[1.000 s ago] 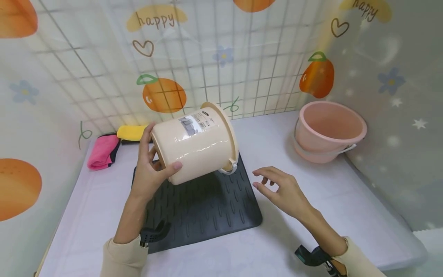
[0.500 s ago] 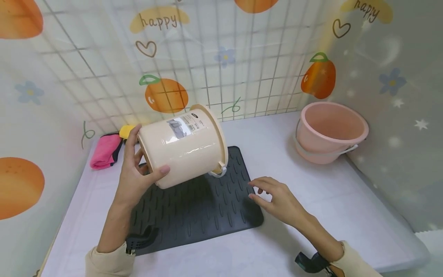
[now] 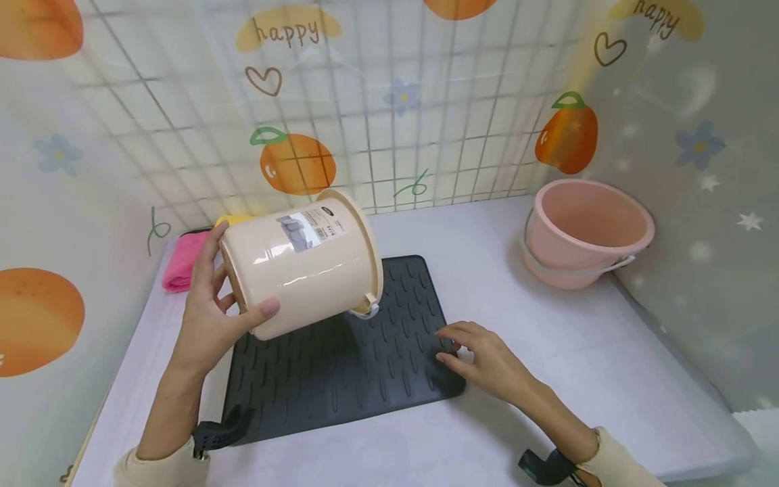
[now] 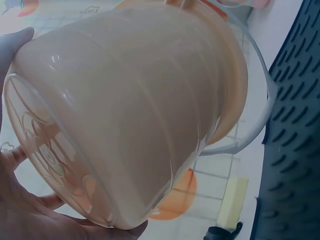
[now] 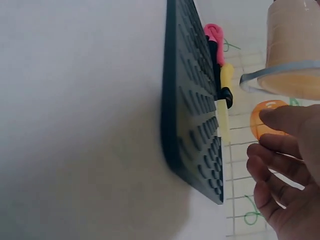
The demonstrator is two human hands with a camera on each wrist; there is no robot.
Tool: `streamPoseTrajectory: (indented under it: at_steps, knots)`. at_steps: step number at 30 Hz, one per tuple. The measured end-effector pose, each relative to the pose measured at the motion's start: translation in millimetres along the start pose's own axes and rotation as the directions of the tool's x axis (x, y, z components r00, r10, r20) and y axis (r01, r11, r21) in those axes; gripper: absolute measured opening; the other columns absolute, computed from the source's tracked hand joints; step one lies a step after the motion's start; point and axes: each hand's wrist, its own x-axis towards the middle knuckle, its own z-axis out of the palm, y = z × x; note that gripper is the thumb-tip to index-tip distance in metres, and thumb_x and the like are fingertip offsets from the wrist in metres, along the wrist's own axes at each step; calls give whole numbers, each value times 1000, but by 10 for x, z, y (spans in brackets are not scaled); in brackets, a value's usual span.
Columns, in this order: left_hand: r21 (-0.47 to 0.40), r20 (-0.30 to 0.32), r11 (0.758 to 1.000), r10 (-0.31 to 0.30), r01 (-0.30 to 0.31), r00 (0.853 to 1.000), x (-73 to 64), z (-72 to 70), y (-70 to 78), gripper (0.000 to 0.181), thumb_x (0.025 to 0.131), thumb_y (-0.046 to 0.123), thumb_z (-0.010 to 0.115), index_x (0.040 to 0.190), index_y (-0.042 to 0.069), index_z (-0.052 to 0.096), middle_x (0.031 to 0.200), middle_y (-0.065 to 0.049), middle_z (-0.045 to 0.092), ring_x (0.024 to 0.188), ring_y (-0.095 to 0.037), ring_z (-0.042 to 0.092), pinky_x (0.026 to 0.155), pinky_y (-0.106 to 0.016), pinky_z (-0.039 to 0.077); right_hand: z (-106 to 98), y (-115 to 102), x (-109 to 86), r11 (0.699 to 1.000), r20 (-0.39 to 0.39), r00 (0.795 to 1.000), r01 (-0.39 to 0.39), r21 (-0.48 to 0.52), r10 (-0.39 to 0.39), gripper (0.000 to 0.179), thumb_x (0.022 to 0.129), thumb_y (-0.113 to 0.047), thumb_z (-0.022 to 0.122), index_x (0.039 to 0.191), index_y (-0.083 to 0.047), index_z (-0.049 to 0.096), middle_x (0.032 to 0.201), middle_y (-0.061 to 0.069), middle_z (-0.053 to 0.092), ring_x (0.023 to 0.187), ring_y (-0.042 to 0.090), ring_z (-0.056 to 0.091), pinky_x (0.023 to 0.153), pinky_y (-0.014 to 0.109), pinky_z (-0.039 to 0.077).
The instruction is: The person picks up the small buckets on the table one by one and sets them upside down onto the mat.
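A cream bucket (image 3: 304, 277) is tipped on its side above the dark ribbed mat (image 3: 395, 365), its mouth facing right. My left hand (image 3: 209, 311) grips it by the base, thumb on the near side and fingers round the far edge. In the left wrist view the bucket's ringed bottom and pale handle (image 4: 265, 105) show. A printed label (image 3: 310, 228) is on its upper side. My right hand (image 3: 489, 355) hovers over the mat's right edge, fingers loosely bent with nothing between them. The left wrist view shows the base edge in my left fingers (image 4: 50, 200).
A pink bucket (image 3: 587, 233) stands upright at the back right, its handle hanging down. At the back left lie a folded pink cloth (image 3: 184, 262) and a yellow item (image 3: 234, 220), partly hidden behind the cream bucket. A fruit-printed curtain (image 3: 456, 101) closes off the back.
My left hand has carried the tilted cream bucket leftward and slightly down, covering more of the yellow item. My right hand has come lower, to the mat's right edge.
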Motion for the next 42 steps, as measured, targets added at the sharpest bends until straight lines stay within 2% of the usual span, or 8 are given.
streamPoseTrajectory:
  at_steps: [5,8,12,17,23,28,37,42]
  knots:
    - [28,-8,999,-21,21,1000,-76,-126,-11,113,72,-7,81,158,37,23,157,2,26,138,-36,33,84,-16,50,50,32,-43,996,83,996,-19,-84,26,40,90,-27,78,123,-7,69,125,6,65,104,20,65,89,38,54]
    - [2,-17,999,-35,35,999,-114,-202,-39,113,71,-10,81,158,36,23,156,0,28,135,-33,35,83,-15,50,79,51,-52,995,97,995,-9,-99,19,40,89,-27,78,122,-7,69,124,7,65,110,22,63,93,40,53]
    - [-18,-28,999,-43,42,999,-153,-289,-72,114,70,-13,80,158,35,24,154,-2,29,131,-29,37,81,-15,52,116,68,-56,996,110,994,-10,-86,20,40,89,-25,78,123,-7,68,124,7,65,105,20,64,88,37,54]
    - [77,-26,997,-31,33,999,-192,-392,-57,117,71,-13,80,159,35,21,154,-2,29,127,-24,40,80,-14,51,170,85,-61,999,137,990,-18,-39,23,40,89,-21,78,124,-5,67,124,9,64,95,17,65,82,32,56]
    - [145,-28,989,-10,14,1000,-207,-550,9,119,69,-16,80,160,33,20,159,-1,21,135,-32,37,79,-12,50,235,127,-70,998,160,987,16,-53,-7,39,87,-19,80,120,-3,69,121,8,63,100,18,64,84,33,55]
    - [253,-30,966,-39,46,999,-250,-681,45,119,71,-9,83,160,37,17,160,0,18,143,-38,31,79,-8,46,252,160,-83,998,202,979,2,-65,11,38,87,-19,80,120,-4,69,122,4,60,109,19,60,89,35,53]
    - [369,-41,926,-69,79,997,-281,-869,98,122,69,-4,88,159,39,18,154,-1,20,134,-16,36,79,-2,40,273,185,-72,999,215,977,5,-46,5,36,89,-19,78,120,-4,68,121,2,60,111,19,59,92,36,51]
    - [405,-57,910,-72,89,996,-255,-944,132,123,67,-3,89,159,38,19,155,-1,19,138,-26,30,80,-4,38,253,204,-88,999,222,975,-20,-44,30,37,90,-21,77,122,-5,68,122,1,59,112,18,58,92,37,51]
